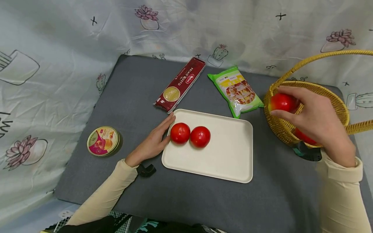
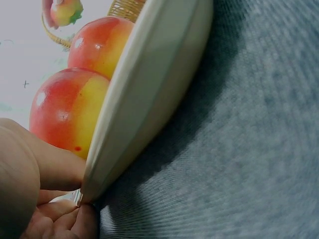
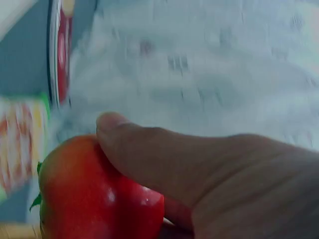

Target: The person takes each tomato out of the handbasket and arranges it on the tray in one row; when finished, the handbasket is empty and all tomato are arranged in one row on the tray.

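The glossy red round tomato with a green leafy calyx (image 1: 283, 102) is located in my right hand (image 1: 319, 121), at the left side of the yellow woven basket with a braided arched handle (image 1: 273, 127). Right fingers: grasping this tomato, thumb on the near side, index finger on the far side. The basket stands at the far right corner of the dark grey tabletop (image 1: 131, 97). A further red round item (image 1: 304, 136) lies inside it, partly covered by my hand.

My left hand (image 1: 152, 140) is at the left edge of the cream rectangular tray with rounded corners (image 1: 230, 152). Left fingers: extended, resting against the tray rim, thumb spread beside them; they carry no load. The tray lies near the middle of the tabletop. Two glossy red tomatoes with yellow flanks (image 1: 200, 137) sit side by side on its left half.

Remaining items: the long dark red pasta packet (image 1: 180, 85) lies diagonally between the tray and the tabletop's far edge. The green and white plastic food bag (image 1: 239, 90) lies to its right, near the tray's far right corner. The round flat tin with a colourful lid (image 1: 102, 141) stands near the tabletop's left edge.
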The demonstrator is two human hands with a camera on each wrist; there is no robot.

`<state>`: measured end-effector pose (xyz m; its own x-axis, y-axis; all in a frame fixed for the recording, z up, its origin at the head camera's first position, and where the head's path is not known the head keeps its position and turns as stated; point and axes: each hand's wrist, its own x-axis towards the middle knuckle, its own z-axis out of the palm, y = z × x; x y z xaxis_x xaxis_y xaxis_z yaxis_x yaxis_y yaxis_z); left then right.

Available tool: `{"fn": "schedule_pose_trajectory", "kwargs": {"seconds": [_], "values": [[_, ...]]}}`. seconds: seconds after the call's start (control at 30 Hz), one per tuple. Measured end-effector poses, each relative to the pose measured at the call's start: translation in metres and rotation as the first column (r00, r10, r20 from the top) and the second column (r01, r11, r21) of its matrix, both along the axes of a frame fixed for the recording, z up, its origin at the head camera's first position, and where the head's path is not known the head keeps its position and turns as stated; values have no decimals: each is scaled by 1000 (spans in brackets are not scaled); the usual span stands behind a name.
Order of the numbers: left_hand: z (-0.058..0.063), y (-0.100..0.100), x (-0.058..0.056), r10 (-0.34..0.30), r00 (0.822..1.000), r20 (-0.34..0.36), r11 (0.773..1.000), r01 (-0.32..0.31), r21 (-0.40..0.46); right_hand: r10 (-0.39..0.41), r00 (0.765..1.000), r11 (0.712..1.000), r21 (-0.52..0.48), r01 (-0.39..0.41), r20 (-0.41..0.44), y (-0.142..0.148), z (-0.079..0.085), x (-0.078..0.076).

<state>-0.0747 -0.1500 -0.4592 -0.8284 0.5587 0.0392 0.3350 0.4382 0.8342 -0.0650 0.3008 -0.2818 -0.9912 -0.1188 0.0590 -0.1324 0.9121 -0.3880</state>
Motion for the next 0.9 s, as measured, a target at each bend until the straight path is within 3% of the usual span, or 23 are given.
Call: {"fn": "schedule_pose_trajectory", "kwargs": {"seconds": [0.2,0.37,0.53,0.63,0.9], "values": [[1,0,-1,-1,1000,7,1000,1,-1,231,973,973,-30,-231,-8,-42,-22,5],[0,0,-1,-2,1000,8,1000,2,-2,352,935,933,-95,-347,43,-70,-46,7],[-2,0,-1,-2,1000,6,1000,2,-3,409,905,908,-154,-390,118,-90,-69,13],[-1,0,0,-1,1000,-4,1000,1,-6,435,893,895,-169,-413,120,-98,-82,17],[-2,0,-1,0,1000,-8,1000,0,1,442,890,887,-204,-415,109,-108,-107,26]]}}
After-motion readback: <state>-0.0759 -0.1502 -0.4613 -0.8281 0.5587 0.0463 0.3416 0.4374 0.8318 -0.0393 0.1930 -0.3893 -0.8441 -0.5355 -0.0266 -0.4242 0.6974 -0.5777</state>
